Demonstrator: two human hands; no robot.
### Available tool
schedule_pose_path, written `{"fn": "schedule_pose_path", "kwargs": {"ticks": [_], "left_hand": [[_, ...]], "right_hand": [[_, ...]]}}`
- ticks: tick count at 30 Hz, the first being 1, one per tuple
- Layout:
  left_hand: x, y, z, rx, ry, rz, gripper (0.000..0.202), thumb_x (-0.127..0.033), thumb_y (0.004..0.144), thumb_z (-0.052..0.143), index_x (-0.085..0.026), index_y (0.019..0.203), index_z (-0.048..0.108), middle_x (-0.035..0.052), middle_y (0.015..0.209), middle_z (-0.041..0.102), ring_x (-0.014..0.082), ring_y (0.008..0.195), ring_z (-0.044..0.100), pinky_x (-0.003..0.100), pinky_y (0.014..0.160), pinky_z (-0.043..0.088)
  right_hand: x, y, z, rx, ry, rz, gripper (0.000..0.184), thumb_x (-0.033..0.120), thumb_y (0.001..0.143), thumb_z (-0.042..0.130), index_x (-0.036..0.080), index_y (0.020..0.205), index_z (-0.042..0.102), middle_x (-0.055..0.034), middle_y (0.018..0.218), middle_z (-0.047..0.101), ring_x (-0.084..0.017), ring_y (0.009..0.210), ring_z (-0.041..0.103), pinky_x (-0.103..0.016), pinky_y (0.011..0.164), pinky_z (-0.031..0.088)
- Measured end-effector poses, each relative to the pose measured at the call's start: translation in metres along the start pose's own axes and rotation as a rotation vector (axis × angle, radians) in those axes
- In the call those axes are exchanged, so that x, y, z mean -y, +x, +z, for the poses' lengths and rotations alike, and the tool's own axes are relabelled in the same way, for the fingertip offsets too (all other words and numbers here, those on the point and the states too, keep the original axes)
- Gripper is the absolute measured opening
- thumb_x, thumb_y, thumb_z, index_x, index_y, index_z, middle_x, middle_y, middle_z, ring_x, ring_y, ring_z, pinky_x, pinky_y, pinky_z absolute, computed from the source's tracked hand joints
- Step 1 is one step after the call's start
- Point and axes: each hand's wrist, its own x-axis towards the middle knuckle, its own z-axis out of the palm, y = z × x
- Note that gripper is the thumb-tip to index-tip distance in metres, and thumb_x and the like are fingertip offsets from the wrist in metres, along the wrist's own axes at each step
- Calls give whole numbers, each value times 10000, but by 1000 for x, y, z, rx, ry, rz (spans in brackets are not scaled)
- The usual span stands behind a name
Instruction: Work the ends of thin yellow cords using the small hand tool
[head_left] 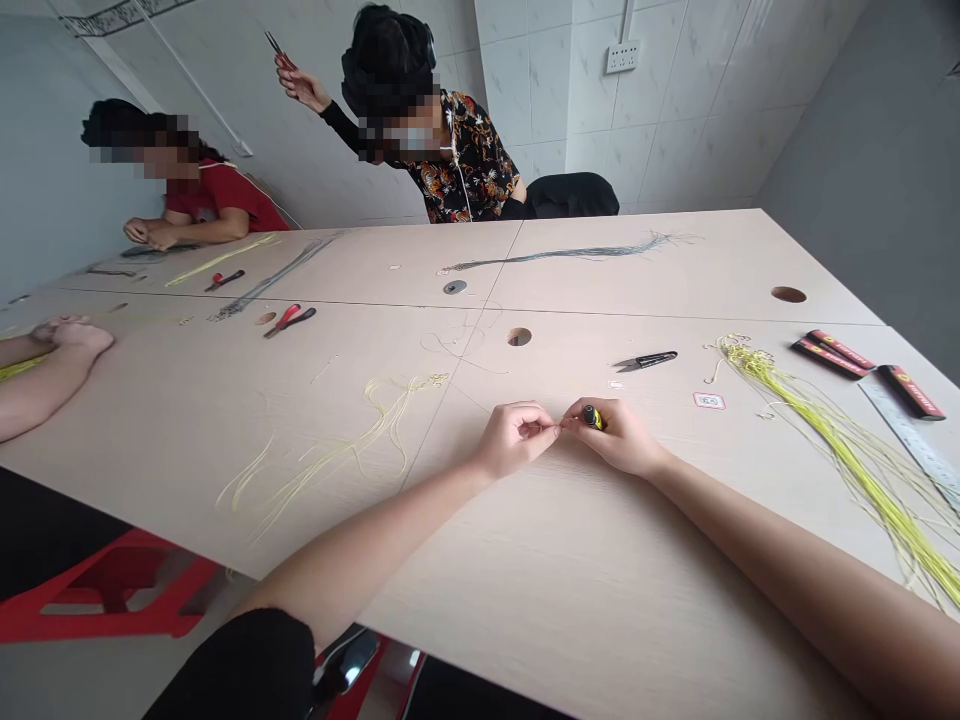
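Note:
At the middle of the table, the fingertips of my left hand [517, 440] and my right hand [611, 437] meet in a pinch. A thin cord runs between the left fingertips; its ends are too fine to follow. Tucked in my right hand is a small black-and-yellow tube [592, 417], its dark end facing up. Left of my hands lies a loose spread of pale yellow cords [352, 440] with knotted ends. A pair of black thread snips [646, 362] rests beyond my right hand.
To the right lie a bundle of yellow cords [832, 420], a ruler [911, 435], black-and-red boxes [910, 391] and a small label [709, 401]. Across the table are blue-grey cords [570, 253], red-handled pliers [289, 320] and two people. Another person's forearms [56, 370] rest at the left.

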Motion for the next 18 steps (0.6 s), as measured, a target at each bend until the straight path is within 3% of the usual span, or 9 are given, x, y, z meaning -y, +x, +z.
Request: {"fn": "schedule_pose_path", "kwargs": {"ticks": [10,18], "left_hand": [[3,1,-1,36,-125,-123,208,-284,722,612,-142,578,566,3,592,535,108,588,469,235,532,354],[0,1,-2,42,-140,-120,213,-287,719,613,-142,574,553,-6,598,528,97,577,457,228,538,353]], "right_hand": [[-1,-1,1,-11,-24,-52,154,255,802,487,156,793,604,-18,723,601,-110,645,491,-234,603,374],[-3,2,1,-66,-65,20,126,244,762,478,162,754,573,-13,703,585,-120,652,484,-242,613,378]]}}
